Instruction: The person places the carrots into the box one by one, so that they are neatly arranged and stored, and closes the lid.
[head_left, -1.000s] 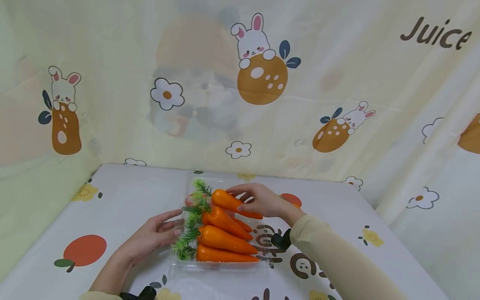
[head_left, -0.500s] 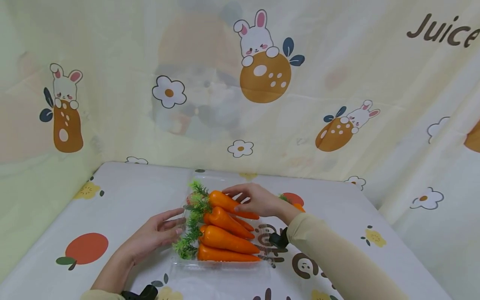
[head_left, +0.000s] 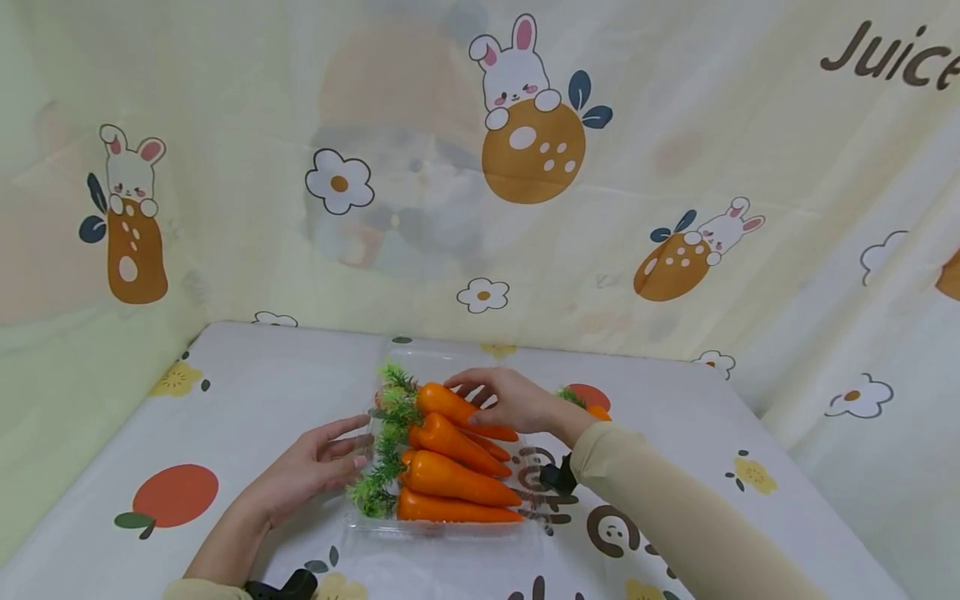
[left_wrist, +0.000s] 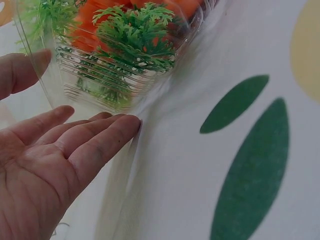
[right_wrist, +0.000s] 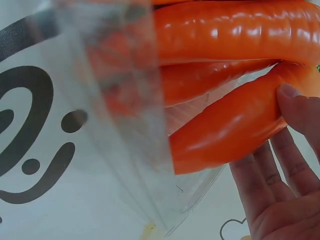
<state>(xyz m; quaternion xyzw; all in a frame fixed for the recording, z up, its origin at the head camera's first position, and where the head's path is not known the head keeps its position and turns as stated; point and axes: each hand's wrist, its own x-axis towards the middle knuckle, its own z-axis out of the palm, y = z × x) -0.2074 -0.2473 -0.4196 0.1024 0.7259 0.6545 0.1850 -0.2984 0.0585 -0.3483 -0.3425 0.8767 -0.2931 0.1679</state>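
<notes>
Container [head_left: 442, 527]: clear plastic tray on the desk [head_left: 285, 375], ahead of the person; carrots side by side within it; green tops [head_left: 386, 450] toward its left wall, tips toward its right.
Carrots laid in, free of the hands: near carrot [head_left: 459, 507]; middle carrot [head_left: 457, 479]; upper carrot [head_left: 450, 442]; half-hidden carrot [head_left: 492, 447], showing past the upper carrot; these look done.
Far carrot [head_left: 441, 402]: at the far end of the row, within the container's outline, tip near the right wall; whether its full weight rests on the base cannot be told; placing looks nearly complete, release not yet made.
Right hand [head_left: 517, 402]: thumb on one side of the far carrot, fingers on the other; grip narrow, carrot held.
Left hand [head_left: 311, 458]: fingers nearly straight, thumb well apart from them; spread wide at the left wall, seemingly a steadying touch; no carrot held.
Loose carrot [head_left: 598, 412]: on the desk beyond the right forearm, partly hidden by it; outside the container, so apparently left over.
Tally: five carrots visible inside, one outside; filling judged well advanced; others hidden beneath cannot be counted.
</notes>
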